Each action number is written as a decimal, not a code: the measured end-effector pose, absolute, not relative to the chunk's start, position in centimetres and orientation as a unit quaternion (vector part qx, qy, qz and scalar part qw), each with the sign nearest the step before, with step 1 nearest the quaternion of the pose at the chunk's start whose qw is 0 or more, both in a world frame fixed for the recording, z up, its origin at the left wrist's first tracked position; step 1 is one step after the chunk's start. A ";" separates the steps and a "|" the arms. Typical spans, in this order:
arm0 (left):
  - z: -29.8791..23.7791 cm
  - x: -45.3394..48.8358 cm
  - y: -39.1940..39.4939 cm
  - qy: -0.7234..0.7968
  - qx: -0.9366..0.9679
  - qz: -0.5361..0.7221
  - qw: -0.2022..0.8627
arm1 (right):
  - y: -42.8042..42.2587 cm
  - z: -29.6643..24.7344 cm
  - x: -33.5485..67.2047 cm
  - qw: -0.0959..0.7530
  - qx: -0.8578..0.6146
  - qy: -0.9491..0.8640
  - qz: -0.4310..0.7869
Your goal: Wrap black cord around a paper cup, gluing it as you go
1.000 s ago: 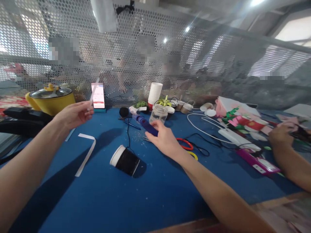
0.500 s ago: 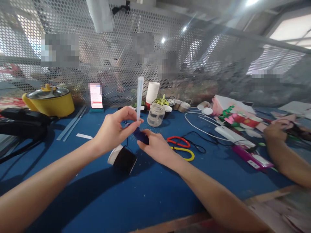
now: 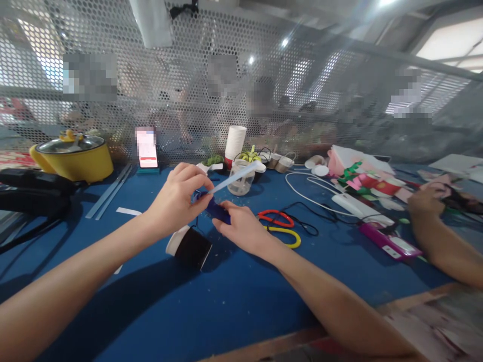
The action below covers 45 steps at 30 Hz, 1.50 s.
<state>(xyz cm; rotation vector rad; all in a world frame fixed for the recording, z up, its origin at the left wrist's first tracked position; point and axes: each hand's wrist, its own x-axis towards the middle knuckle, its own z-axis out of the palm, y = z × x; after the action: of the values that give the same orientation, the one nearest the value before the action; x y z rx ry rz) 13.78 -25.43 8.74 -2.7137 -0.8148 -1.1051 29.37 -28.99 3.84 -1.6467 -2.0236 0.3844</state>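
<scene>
My left hand (image 3: 184, 193) is closed, its thumb and fingers pinched at the lower end of a pale, translucent strip (image 3: 236, 177). The strip slants up to the right, its far end in front of a clear jar (image 3: 240, 187). My right hand (image 3: 243, 226) is wrapped round a dark blue tool (image 3: 219, 210), whose kind I cannot make out. The tool's front reaches the left fingertips, which partly hide it. Below the hands, a black and white paper cup (image 3: 190, 247) lies tilted on its side, a thin dark wire by it.
Scissors with red and yellow handles (image 3: 289, 236) lie right of my right hand. Further right are a purple box (image 3: 388, 242), white power strip (image 3: 362, 208) and another person's hand (image 3: 426, 201). A yellow pot (image 3: 75, 158), phone (image 3: 146, 148) and long clear strips (image 3: 110, 193) stand or lie left.
The pale strip has tipped from upright to a slant toward the right. Both hands have stayed almost in place, and the view has shifted slightly.
</scene>
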 end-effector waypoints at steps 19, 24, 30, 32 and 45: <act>8.6 14.1 -26.2 -0.232 -0.897 -0.368 0.081 | -29.2 3.1 29.7 0.314 -0.554 -0.755 0.160; 8.8 14.1 -26.3 -0.258 -0.903 -0.339 0.051 | -29.3 3.0 29.7 0.305 -0.553 -0.747 0.207; 10.1 11.5 -27.1 -0.351 -0.859 -0.372 -0.016 | -29.2 3.8 30.5 0.400 -0.452 -0.713 0.357; 9.7 10.2 -27.3 -0.436 -0.812 -0.384 -0.056 | -29.0 4.0 31.0 0.418 -0.422 -0.698 0.399; 5.8 11.5 -30.5 -0.392 -0.771 -0.228 -0.448 | -29.6 3.4 30.0 0.421 -0.389 -0.671 0.470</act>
<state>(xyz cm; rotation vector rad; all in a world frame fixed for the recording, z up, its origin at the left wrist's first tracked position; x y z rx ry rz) 11.54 -30.46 5.84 -3.5086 -1.7831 -1.0377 29.95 -29.60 3.45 -0.9759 -1.6824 1.1765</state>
